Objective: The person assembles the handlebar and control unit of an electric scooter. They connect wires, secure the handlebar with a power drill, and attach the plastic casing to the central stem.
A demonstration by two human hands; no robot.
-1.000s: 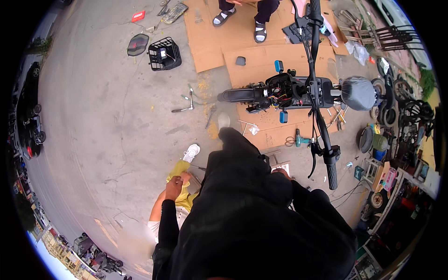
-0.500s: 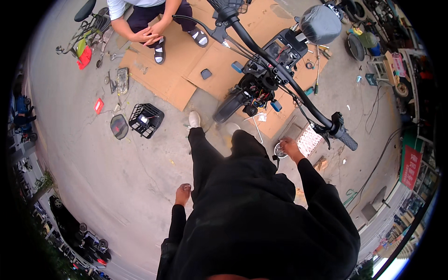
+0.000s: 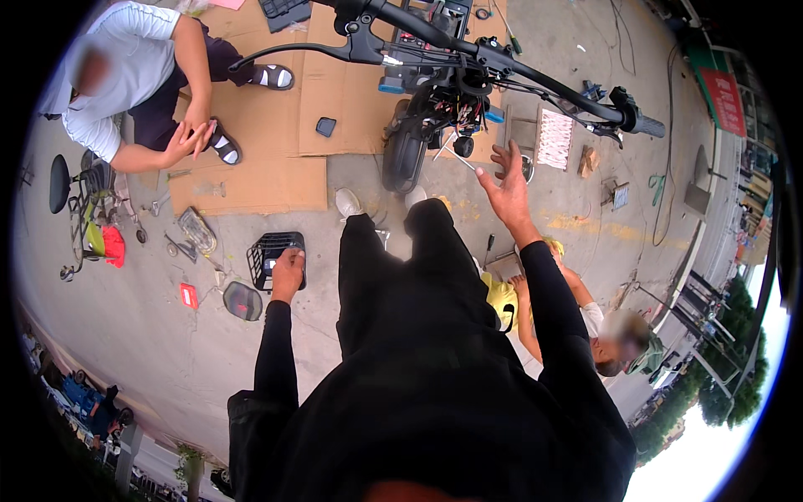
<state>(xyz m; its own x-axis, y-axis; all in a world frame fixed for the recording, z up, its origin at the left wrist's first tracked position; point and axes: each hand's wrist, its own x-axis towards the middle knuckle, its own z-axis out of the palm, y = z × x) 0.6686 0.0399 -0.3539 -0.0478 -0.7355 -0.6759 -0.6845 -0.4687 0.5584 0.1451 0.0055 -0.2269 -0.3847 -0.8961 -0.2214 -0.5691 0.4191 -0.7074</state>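
Note:
My right hand [image 3: 508, 197] reaches forward with its fingers spread and holds nothing. It is over the ground in front of a bicycle-like vehicle with black handlebars [image 3: 435, 35], a dark front wheel [image 3: 404, 155] and exposed wires [image 3: 462, 105]. Just beyond my fingers is a round dish [image 3: 527, 168], partly hidden by them. A silver rod-like tool [image 3: 459, 157] lies left of that hand. My left hand [image 3: 288, 269] is raised with fingers curled closed; I see nothing in it. In the picture it overlaps a black wire basket [image 3: 266, 248] on the ground.
A person [image 3: 138, 79] squats at the left on flattened cardboard [image 3: 251, 188]. At my right, another person in yellow [image 3: 502, 299] is low down, close to my leg. A dark seat-shaped piece [image 3: 242, 301], red box [image 3: 189, 295] and white-laced panel [image 3: 554, 139] lie around.
My right hand has left the dish and opened. My left hand has come up and forward. The view has shifted, bringing the person in yellow into sight and the handlebars nearer the top edge.

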